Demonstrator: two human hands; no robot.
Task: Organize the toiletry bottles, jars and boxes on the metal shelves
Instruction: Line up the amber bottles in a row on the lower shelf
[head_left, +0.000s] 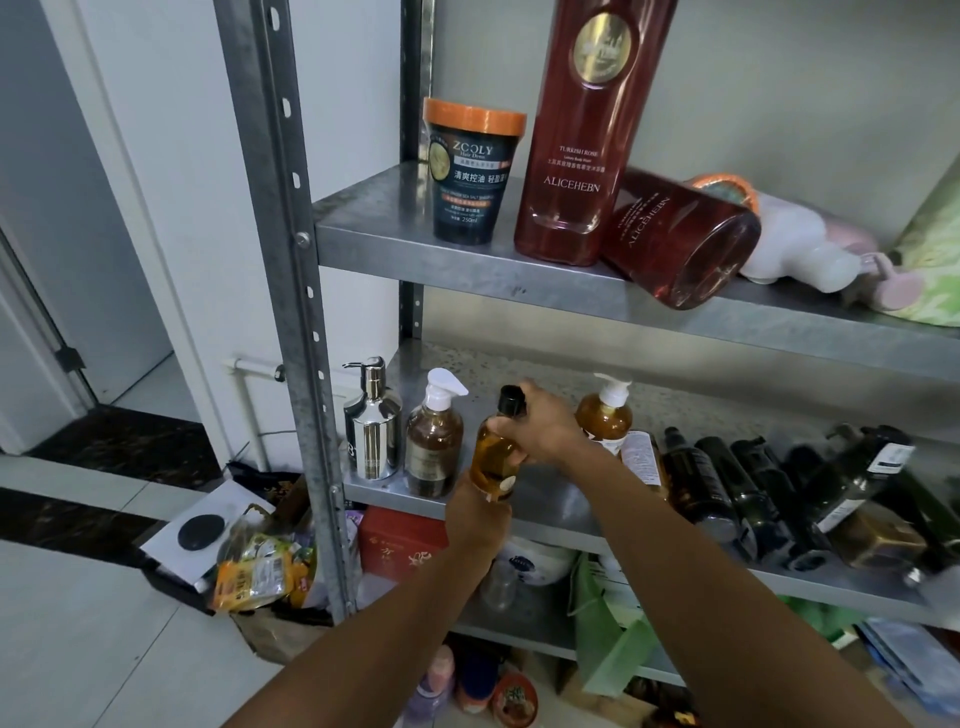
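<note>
An amber bottle (493, 457) with a black cap stands tilted at the front of the middle metal shelf (550, 512). My left hand (475, 512) grips its base from below. My right hand (543, 423) grips its neck and shoulder. To its left stand a chrome pump bottle (374, 434) and a brown pump bottle (434, 449). Behind my right hand is an amber pump bottle (605, 413). Several dark bottles (753, 499) lie on their sides to the right.
On the upper shelf (415, 249) stand a dark jar with an orange lid (470, 174) and a tall red bottle (582, 130); another red bottle (675, 236) lies beside a white pump bottle (800, 249). A red box (397, 538) and a green bag (610, 623) sit on lower levels. A full bin (244, 561) stands left of the rack.
</note>
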